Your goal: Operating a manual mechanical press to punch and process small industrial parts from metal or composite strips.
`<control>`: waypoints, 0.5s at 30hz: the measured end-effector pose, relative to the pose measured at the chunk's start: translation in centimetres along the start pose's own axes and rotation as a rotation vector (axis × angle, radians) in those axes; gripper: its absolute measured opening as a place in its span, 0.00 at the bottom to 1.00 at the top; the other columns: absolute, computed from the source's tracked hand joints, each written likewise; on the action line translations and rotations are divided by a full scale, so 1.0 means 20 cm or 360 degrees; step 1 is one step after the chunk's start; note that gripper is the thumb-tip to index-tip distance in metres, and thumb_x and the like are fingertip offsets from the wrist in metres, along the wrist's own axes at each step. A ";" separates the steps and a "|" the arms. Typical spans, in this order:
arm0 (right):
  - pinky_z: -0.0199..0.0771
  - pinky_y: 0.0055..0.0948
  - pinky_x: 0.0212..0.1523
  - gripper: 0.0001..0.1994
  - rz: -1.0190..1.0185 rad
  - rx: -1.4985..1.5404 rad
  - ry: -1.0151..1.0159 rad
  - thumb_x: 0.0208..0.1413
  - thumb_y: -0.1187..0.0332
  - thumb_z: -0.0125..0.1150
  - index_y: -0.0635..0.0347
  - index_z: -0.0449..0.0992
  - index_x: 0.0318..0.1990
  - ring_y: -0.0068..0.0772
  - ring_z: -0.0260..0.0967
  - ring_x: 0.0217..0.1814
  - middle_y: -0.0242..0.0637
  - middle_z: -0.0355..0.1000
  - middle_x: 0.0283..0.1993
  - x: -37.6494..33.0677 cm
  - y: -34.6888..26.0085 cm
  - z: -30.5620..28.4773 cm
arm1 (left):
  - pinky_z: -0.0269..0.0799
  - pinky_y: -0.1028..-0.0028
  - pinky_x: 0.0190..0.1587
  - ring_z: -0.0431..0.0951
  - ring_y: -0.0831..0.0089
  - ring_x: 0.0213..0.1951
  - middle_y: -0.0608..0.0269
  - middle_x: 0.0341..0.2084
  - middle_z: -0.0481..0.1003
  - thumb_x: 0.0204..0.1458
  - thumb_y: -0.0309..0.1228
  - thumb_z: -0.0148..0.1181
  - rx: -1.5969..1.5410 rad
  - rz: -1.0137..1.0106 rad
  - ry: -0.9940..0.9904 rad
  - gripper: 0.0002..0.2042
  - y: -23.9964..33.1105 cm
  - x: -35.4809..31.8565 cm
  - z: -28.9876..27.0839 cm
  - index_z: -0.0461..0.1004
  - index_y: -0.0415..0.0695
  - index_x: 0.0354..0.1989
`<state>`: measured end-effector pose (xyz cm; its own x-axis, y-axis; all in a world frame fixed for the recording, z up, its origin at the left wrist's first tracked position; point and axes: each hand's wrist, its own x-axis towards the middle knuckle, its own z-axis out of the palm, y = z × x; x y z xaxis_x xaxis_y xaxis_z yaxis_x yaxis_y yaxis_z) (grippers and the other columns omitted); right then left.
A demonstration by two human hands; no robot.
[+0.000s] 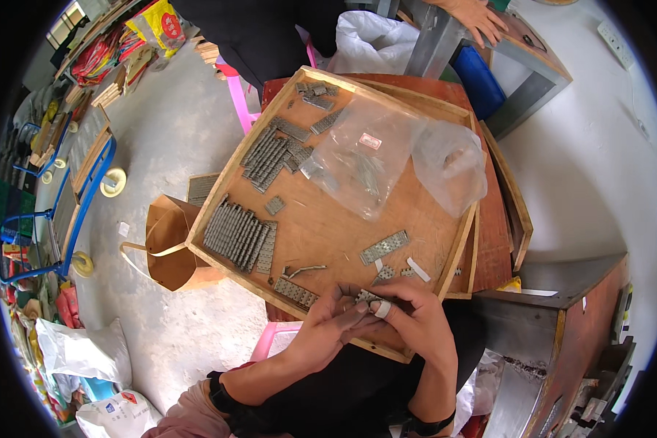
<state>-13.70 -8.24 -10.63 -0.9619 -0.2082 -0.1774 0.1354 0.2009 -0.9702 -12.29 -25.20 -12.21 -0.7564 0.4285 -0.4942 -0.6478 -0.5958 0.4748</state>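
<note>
Close together over the near edge of a shallow wooden tray (299,233), my left hand (323,326) and my right hand (419,315) both grip a small grey studded metal piece (364,296). Fingers cover most of it. White tape wraps my right thumb. Just beyond my hands lie a flat studded strip (385,247) and white slips (418,269). Another studded strip (294,292) is left of my hands. Neatly lined-up grey strips (233,235) fill the tray's left corner, with more strips (266,157) farther back. Clear plastic bags (369,157) cover its far right part.
Across the tray is a person in dark clothes (259,36); a hand (478,18) rests at a far-right table. A brown paper bag (174,248) stands on the floor at left, near a blue-framed cart (87,197). A wooden cabinet (584,343) is at right.
</note>
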 end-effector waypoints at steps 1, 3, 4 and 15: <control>0.70 0.26 0.43 0.12 0.0014 -0.0045 -0.0050 0.52 0.73 0.63 0.66 0.77 0.44 0.30 0.71 0.42 0.39 0.74 0.37 -0.01 0.00 -0.01 | 0.66 0.56 0.62 0.72 0.61 0.54 0.51 0.47 0.68 0.59 0.19 0.46 -0.0007 -0.0013 0.0001 0.15 -0.01 -0.02 0.00 0.56 0.38 0.54; 0.70 0.26 0.43 0.11 0.0038 0.0090 -0.0075 0.53 0.73 0.63 0.66 0.76 0.43 0.30 0.72 0.42 0.39 0.74 0.37 -0.02 0.00 -0.02 | 0.63 0.54 0.62 0.70 0.59 0.56 0.47 0.49 0.68 0.59 0.19 0.44 -0.0017 0.0024 -0.0068 0.15 -0.02 -0.05 0.00 0.54 0.38 0.55; 0.71 0.26 0.43 0.10 0.0083 0.0212 -0.0067 0.53 0.73 0.62 0.67 0.75 0.43 0.30 0.73 0.41 0.39 0.75 0.37 -0.03 0.00 -0.03 | 0.63 0.54 0.62 0.70 0.59 0.56 0.47 0.49 0.68 0.59 0.19 0.44 -0.0033 0.0013 -0.0088 0.15 0.00 -0.07 -0.01 0.54 0.38 0.55; 0.74 0.32 0.41 0.09 0.0006 0.1021 0.0911 0.58 0.69 0.58 0.63 0.71 0.43 0.35 0.74 0.37 0.41 0.75 0.35 -0.01 0.03 -0.12 | 0.72 0.71 0.40 0.75 0.64 0.35 0.54 0.37 0.73 0.51 0.22 0.59 0.2256 0.0595 -0.0142 0.05 0.13 -0.06 -0.04 0.73 0.38 0.36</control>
<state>-13.91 -5.73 -10.81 -0.9096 0.3409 -0.2373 0.0809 -0.4151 -0.9062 -13.01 -27.76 -11.03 -0.8654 0.4735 -0.1638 0.0773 0.4491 0.8901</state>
